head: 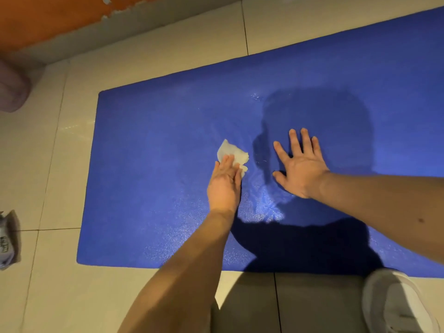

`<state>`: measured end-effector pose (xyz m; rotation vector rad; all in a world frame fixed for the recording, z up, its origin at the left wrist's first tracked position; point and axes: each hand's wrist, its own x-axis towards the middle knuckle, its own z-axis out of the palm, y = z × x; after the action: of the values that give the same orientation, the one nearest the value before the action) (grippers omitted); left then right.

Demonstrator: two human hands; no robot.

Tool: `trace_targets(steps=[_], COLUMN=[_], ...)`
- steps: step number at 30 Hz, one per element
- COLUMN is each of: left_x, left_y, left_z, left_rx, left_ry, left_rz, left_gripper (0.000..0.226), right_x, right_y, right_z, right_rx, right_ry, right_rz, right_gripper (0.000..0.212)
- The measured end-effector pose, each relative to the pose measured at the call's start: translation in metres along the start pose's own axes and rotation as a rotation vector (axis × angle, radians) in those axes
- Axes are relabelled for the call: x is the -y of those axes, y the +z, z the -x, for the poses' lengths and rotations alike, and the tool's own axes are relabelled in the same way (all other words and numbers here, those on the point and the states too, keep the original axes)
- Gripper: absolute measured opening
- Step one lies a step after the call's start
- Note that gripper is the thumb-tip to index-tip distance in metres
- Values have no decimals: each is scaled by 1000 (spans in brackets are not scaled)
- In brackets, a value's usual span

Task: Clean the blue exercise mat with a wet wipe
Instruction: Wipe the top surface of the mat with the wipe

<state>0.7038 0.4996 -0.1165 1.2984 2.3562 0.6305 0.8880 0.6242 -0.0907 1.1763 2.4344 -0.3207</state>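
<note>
Blue mat [168, 131] lies flat on the tiled floor [52, 152]; wet wipe [232, 153] sits mid-mat under the left hand [223, 186], fingers straight, pressed together on it; right hand [300, 167] rests flat just right of it, fingers spread; wipe pack [8, 239] on the floor, left.

Mat [149, 145] lies bare leftward; shoe [394, 306] crowds near edge.
</note>
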Motion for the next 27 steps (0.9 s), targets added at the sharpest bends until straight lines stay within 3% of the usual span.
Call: trace_targets(steps=[2,7,10,15,20,27], left_x=[12,39,34,-9,-14,32], left_y=[-13,-59,-54,-11,-13,-59], left_z=[-10,-54,-62,-34,-32,-94], left_rx=[-18,-138,-191,-140,-26,-152], left_ry=[12,-339,-416,-201,7,-386], left_rz=[-58,-69,-69,131,20,-52], left_gripper=[30,32,36,41,29,32], right_x=[-1,-3,-5,-8,-3,-8], right_y=[0,-1,0,-15,-25,-18], right_z=[1,1,-1,-27,-46,-47], right_rx=[-3,6,-25,-120,-147,-112], right_ry=[-3,-16,-27,1,29,-10], right_rz=[-4,-10,-17,-53,-81,-43], right_gripper=[82,81,81,78,75,75])
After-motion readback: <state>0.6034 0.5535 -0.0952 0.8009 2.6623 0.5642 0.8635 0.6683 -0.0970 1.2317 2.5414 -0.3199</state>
